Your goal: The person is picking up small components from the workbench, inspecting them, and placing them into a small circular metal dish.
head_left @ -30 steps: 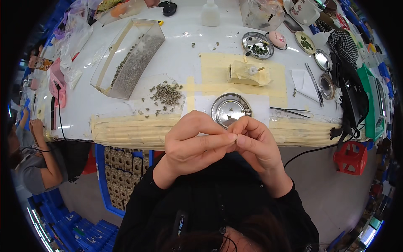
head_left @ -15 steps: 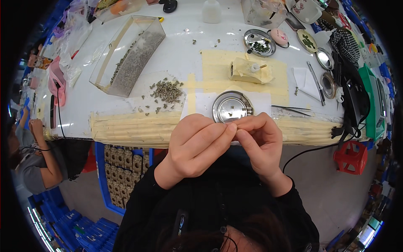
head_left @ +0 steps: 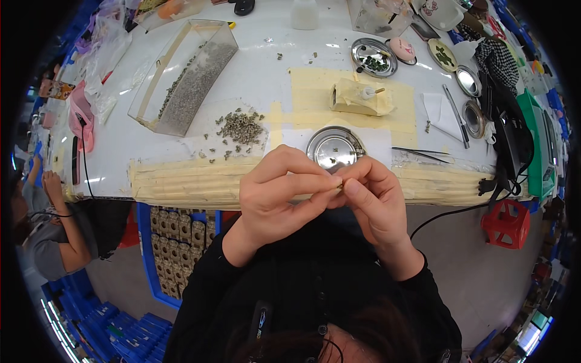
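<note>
My left hand [head_left: 281, 189] and my right hand [head_left: 378, 202] meet fingertip to fingertip just over the table's near edge. Both are closed in a pinch on something tiny, mostly hidden by the fingers; a brownish speck shows between them. Right behind the fingertips stands a round shiny metal dish [head_left: 334, 147] with a few tiny pieces inside. Left of it lies a loose heap of small grey-green pieces [head_left: 240, 127]. A pair of dark tweezers [head_left: 420, 155] rests to the right of the dish.
A clear box [head_left: 200, 85] of similar pieces stands at the back left. Farther right are a tape-covered block [head_left: 360, 98], a metal dish with dark green pieces [head_left: 374, 57] and a pen-like tool [head_left: 456, 115]. Padded yellow tape [head_left: 193, 181] lines the near edge. Another person [head_left: 57, 236] sits left.
My left hand's fingers have shifted and spread a little, showing more of the pinch. The right hand has moved only slightly. Both still meet at the fingertips.
</note>
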